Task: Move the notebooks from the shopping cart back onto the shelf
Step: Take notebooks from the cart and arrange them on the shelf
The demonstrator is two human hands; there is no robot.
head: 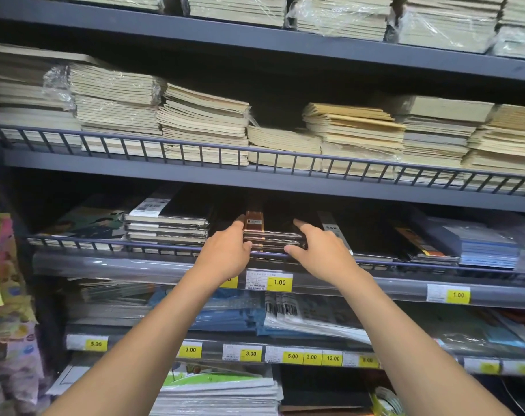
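Both grips pinching: left hand (226, 250) and right hand (322, 253) clasp opposite sides of the dark notebooks (273, 235) stacked on the shelf (120, 265).

The only camera rides on my head, facing the shelf (285, 180) square on and close. It looks forward and a little down, so the shelf's boards fill the view from top to bottom.

Both our arms reach forward. Our left hand (226, 250) and right hand (321, 250) grip notebook stack (273, 235) from opposite sides, thumbs in front.
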